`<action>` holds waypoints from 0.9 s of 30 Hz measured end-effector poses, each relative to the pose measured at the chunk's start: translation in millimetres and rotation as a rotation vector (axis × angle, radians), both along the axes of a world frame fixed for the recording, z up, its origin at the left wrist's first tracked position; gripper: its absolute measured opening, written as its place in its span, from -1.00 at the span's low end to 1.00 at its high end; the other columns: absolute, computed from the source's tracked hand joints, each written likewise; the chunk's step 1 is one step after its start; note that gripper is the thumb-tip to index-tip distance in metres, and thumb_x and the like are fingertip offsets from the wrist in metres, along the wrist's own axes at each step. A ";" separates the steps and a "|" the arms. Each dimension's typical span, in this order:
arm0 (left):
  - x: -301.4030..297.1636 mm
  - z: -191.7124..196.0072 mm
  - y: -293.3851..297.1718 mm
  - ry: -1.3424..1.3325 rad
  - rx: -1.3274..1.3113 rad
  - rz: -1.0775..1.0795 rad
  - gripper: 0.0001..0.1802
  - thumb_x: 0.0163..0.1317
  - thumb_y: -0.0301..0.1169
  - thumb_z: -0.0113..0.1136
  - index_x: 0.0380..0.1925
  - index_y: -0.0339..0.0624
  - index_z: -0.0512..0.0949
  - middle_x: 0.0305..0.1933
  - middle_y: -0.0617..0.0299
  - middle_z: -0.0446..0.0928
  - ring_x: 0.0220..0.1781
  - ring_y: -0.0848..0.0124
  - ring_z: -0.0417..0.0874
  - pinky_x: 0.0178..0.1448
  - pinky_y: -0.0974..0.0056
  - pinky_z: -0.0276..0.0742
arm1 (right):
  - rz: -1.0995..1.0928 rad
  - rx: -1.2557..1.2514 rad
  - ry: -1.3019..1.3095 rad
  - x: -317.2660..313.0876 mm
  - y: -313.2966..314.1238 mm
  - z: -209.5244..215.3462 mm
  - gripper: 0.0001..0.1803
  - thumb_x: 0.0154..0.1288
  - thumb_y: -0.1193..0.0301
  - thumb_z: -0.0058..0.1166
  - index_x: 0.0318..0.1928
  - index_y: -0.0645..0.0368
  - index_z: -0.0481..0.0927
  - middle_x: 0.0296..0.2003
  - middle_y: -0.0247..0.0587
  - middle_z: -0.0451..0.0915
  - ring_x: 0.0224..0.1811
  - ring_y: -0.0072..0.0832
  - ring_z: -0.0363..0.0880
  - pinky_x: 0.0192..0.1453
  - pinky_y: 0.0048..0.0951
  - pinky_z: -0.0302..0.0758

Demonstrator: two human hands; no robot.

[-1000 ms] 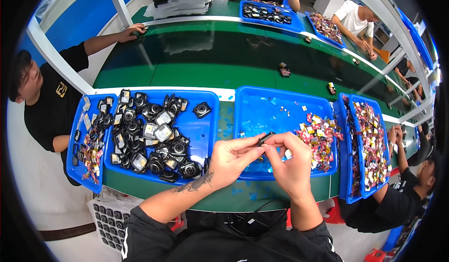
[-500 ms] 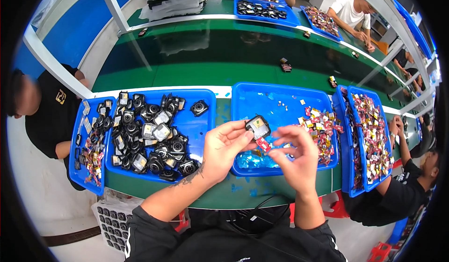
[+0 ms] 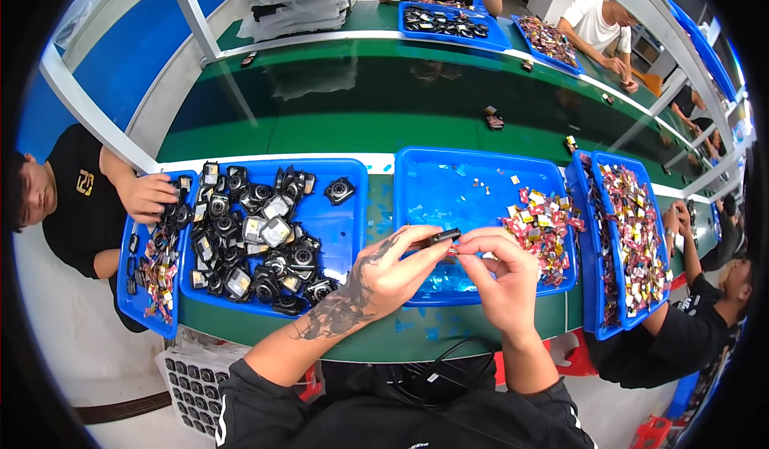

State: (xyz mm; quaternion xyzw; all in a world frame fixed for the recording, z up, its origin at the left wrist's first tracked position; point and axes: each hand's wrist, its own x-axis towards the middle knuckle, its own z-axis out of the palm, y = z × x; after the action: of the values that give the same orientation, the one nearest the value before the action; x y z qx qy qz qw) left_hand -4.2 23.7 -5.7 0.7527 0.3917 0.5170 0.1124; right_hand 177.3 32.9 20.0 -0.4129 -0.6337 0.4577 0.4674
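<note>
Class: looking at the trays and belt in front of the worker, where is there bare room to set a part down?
Free: the middle blue tray's left half, beside its wrapped-piece pile; the green belt beyond the trays. Crowded: the left tray of black parts and the right tray.

Blue trays (image 3: 481, 165): glossy smooth plastic. Small black part (image 3: 439, 237) in hand: hard plastic, slight sheen. Wrapped bits (image 3: 545, 225) look like shiny foil (crinkled). Green belt (image 3: 336, 112): smooth, reflective.

1. The small black part (image 3: 439, 237), face-up half a second ago, is now edge-on in the left hand (image 3: 384, 277)
2. The right hand (image 3: 501, 277) has risen to meet it
</note>
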 end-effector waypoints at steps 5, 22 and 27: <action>0.6 9.2 -7.1 -0.067 -0.371 -0.052 -0.82 0.20 -0.57 0.27 -0.17 -0.33 0.64 -0.14 0.08 0.60 -0.18 0.28 0.72 -0.11 0.38 0.70 | 0.060 -0.162 0.207 11.1 1.6 -3.2 -0.87 0.26 0.69 0.14 -0.19 0.33 0.60 -0.18 -0.27 0.58 -0.11 -0.61 0.55 -0.09 -0.60 0.57; 18.1 -17.7 -13.5 -0.809 -0.769 -0.238 -0.66 0.28 -0.68 0.14 0.07 -0.38 0.56 0.07 0.05 0.54 0.07 0.34 0.62 0.17 0.31 0.61 | -0.158 0.111 0.011 -9.4 -4.8 -24.3 -0.69 0.18 0.67 0.25 -0.06 0.34 0.52 -0.29 -0.23 0.59 -0.28 -0.64 0.59 -0.22 -0.64 0.54; 19.0 -12.9 -13.9 -0.856 -0.725 -0.237 -0.54 0.24 -0.74 0.14 0.17 -0.41 0.47 0.11 0.01 0.53 0.10 0.31 0.62 0.17 0.28 0.61 | -0.121 0.032 -0.037 -6.0 -1.4 -15.2 -0.61 0.16 0.66 0.26 0.01 0.29 0.50 -0.36 -0.29 0.59 -0.38 -0.68 0.50 -0.27 -0.64 0.50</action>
State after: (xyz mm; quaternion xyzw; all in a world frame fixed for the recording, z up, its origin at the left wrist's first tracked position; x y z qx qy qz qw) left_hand 14.8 9.8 -18.6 0.4282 0.3764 0.5922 0.5694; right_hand 171.3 31.5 4.8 -0.4513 -0.6233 0.4105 0.4892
